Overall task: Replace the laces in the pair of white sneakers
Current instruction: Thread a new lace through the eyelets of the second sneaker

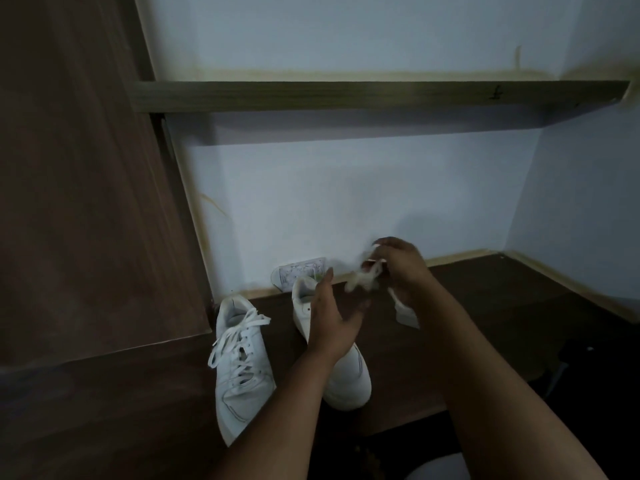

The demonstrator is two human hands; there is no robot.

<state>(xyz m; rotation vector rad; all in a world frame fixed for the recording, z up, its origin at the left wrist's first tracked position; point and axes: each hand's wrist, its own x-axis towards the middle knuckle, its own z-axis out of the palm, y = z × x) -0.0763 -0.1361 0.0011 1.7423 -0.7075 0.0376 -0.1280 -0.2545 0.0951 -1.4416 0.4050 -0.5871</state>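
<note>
**White laces: one sneaker threaded, one bare**

Head view: white leather, smooth and faintly creased, covers both shoes low in the frame's centre. The left sneaker (239,368) carries a flat woven lace, crossed through its eyelets with ends loose. The right sneaker (332,348), partly behind the forearm, shows no lace that I can see, so roughly half the job appears left. The right hand (398,268) curls round a bunched lace (362,278), blurred, above the dark wood-grain desk (485,306). The left hand (329,317) is relaxed, fingers spread, holding nothing, just over the right sneaker.
</note>
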